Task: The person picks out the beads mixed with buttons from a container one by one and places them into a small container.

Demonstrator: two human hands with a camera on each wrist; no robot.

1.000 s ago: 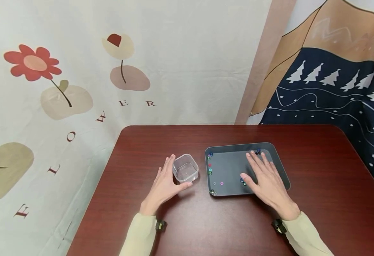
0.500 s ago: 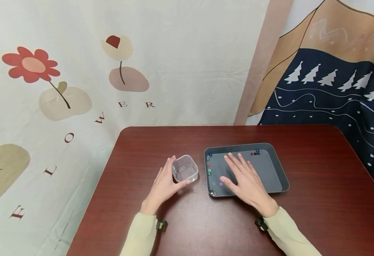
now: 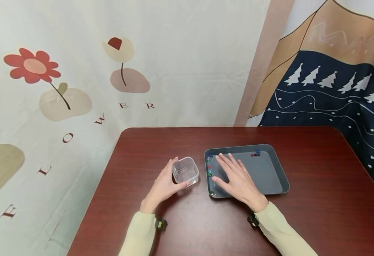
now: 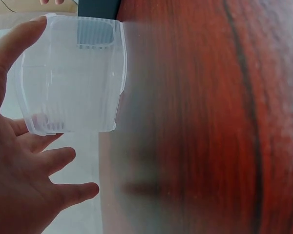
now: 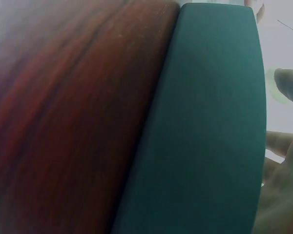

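I've got my left hand (image 3: 163, 187) pinching the clear box (image 3: 186, 171) between thumb and fingers: probably light, stiff, slick, best gripped by opposite walls. My right hand (image 3: 239, 183) is spread over the tray (image 3: 268, 179), slippery-looking beads (image 3: 209, 174) just left of it.

Pale backdrop cloth (image 3: 190, 64): spaced dark-red capitals (image 3: 99, 119) in curved line, reading F-L-O-W-E-R.

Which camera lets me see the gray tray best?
The head view: it shows the gray tray from above, with colorful beads inside, though the right hand covers part. The right wrist view shows just one outer wall up close. The left wrist view shows only a dark bit, partly behind the clear box.
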